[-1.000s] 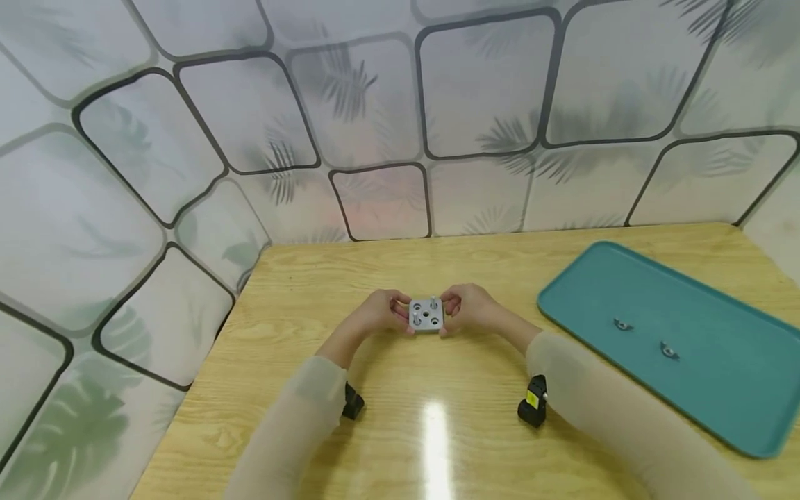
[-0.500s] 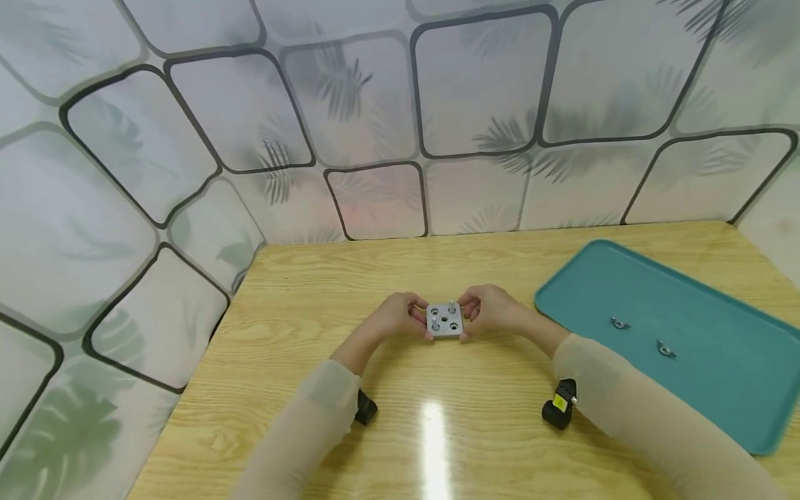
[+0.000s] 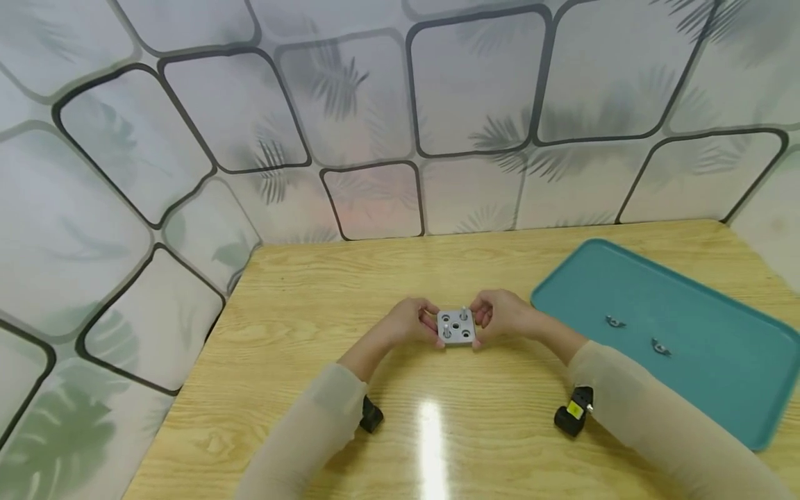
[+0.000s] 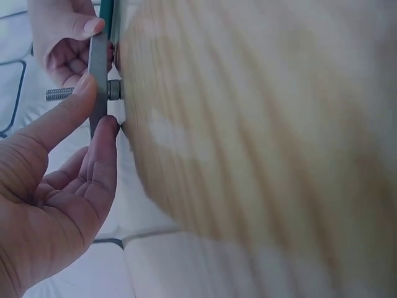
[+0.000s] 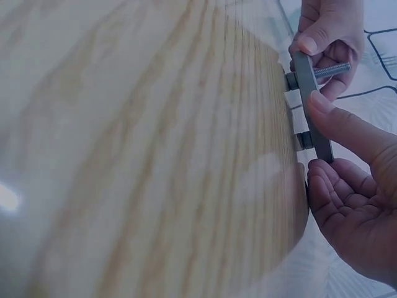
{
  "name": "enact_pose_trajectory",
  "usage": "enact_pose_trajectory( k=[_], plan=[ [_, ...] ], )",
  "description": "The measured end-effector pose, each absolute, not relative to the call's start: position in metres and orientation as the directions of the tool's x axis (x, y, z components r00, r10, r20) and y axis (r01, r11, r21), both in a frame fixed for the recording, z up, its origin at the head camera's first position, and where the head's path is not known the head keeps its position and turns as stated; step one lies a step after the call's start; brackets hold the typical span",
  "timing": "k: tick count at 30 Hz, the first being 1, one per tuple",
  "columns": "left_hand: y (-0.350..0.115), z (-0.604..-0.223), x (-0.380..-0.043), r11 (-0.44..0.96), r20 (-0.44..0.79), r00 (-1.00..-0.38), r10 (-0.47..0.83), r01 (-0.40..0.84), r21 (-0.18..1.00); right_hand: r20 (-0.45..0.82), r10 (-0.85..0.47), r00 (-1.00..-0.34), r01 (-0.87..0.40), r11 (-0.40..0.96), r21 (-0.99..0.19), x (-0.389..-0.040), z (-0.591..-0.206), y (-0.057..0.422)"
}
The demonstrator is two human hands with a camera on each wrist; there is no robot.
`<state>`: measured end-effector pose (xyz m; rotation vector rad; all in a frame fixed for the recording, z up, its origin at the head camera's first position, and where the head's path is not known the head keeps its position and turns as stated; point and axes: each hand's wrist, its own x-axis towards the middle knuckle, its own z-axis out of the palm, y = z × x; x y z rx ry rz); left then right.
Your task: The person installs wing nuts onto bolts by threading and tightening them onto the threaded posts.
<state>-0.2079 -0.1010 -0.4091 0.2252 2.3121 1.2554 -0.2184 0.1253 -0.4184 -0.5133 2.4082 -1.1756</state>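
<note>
Square silver metal plate (image 3: 456,328) with rounded corners, around the middle of the pale yellow wood-grained table (image 3: 312,305), between left hand (image 3: 412,323) and right hand (image 3: 503,314). Pinched along its left edge in the narrow grip of left hand, between thumb and fingers; pinched likewise along its right edge in the equally narrow grip of right hand. Pierced at the centre and at the corners. Fitted with two upright silver threaded bolts at diagonal corners: far-right bolt (image 3: 464,314) and near-left bolt (image 3: 446,331). Seen edge-on from both wrists, with dark grey bolt heads (image 5: 304,141) beneath, close to the table; cannot tell whether touching.

To the right, well apart from the plate, a teal rectangular tray (image 3: 662,285) with a raised rim, set at a slant. Lying on it, two small silver wing nuts, apart from each other: farther-left nut (image 3: 615,321) and nearer-right nut (image 3: 660,347).

Worn over both arms, pale beige sleeves (image 3: 306,430). At the left wrist, a black device (image 3: 371,416); at the right, another with a yellow label (image 3: 574,410). Beyond the table, a pale backdrop (image 3: 475,90) printed with dark rounded outlines and leaves.
</note>
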Motion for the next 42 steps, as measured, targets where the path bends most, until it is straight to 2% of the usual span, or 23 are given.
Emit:
enact_pose_trajectory(
  k=[15, 42],
  plan=[
    [-0.087, -0.419, -0.204, 0.523, -0.321, -0.847, 0.425, -0.059, 0.850, -0.215, -0.476, -0.853, -0.140, 0.604, -0.784, -0.209, -0.419, 0.143],
    [-0.066, -0.411, -0.186, 0.506, -0.329, -0.849, 0.414, -0.086, 0.858, -0.206, -0.515, -0.832, -0.175, 0.596, -0.783, -0.197, -0.418, 0.163]
  ],
)
